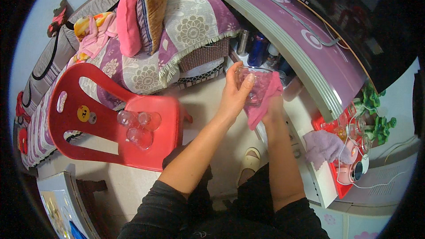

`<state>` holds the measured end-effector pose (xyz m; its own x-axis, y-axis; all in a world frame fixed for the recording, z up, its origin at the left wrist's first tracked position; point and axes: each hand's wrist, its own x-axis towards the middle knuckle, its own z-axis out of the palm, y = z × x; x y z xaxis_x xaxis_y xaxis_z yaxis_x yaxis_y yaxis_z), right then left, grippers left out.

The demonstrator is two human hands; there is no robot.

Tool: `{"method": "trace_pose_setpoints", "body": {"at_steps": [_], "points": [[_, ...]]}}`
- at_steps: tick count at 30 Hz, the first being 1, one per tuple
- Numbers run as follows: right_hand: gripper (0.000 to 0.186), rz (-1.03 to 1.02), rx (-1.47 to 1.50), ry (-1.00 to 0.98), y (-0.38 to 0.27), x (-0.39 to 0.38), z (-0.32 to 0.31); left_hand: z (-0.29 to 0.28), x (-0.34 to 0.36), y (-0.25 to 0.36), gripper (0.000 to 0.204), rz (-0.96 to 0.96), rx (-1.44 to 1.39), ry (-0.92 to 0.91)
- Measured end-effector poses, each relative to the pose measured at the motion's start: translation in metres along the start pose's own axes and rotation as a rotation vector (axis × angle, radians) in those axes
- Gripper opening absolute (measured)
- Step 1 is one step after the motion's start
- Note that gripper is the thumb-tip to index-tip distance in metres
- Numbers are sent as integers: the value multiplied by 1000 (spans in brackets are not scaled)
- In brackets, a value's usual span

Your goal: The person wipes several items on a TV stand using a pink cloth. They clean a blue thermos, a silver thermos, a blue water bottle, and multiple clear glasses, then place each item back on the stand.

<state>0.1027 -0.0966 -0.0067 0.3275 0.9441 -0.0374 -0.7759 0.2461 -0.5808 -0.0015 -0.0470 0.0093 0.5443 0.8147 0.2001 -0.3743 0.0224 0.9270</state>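
A clear glass container [260, 92] with a squarish rim is in my left hand [233, 92], the thumb laid along its near side and the fingers round its outer edge. My right hand [274, 106] presses a pink cloth [261, 108] against the container's other side. The cloth covers most of that hand's fingers. To the left, three clear glasses [141, 138] sit close together on the seat of a red plastic chair [166, 152].
A patterned sofa [195, 28] with cushions [129, 20] stands behind the chair. At right is a purple-topped TV cabinet [305, 40] with bottles [257, 49] below it. A red tray [342, 186] holds glassware, cables and a pink cup; a mauve towel [325, 147] lies over its edge.
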Motion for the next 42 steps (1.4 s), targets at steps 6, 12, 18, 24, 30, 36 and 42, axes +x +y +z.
{"method": "trace_pose_setpoints", "body": {"at_steps": [6, 12, 18, 24, 30, 36, 42], "points": [[40, -68, -92, -89, 14, 3, -11, -1, 4, -13, 54, 93, 138, 60], [42, -230, -305, 3, 11, 4, -18, -1, 4, -9, 50, 155, 156, 54], [46, -80, -40, -82, -4, -3, 2, 0, 2, -5, 54, 86, 73, 14], [41, 14, 54, -20, -7, -6, 3, 0, 1, 0, 63, -58, -10, -68], [40, -122, -135, -17, 10, 6, -15, 1, 5, -13, 60, 45, 163, -6], [47, -152, -178, -17, 4, 1, -11, -3, 4, -10, 53, 81, 183, 18], [49, 5, 92, -21, -8, -4, 6, -1, 0, 0, 50, -24, 105, -56]]}}
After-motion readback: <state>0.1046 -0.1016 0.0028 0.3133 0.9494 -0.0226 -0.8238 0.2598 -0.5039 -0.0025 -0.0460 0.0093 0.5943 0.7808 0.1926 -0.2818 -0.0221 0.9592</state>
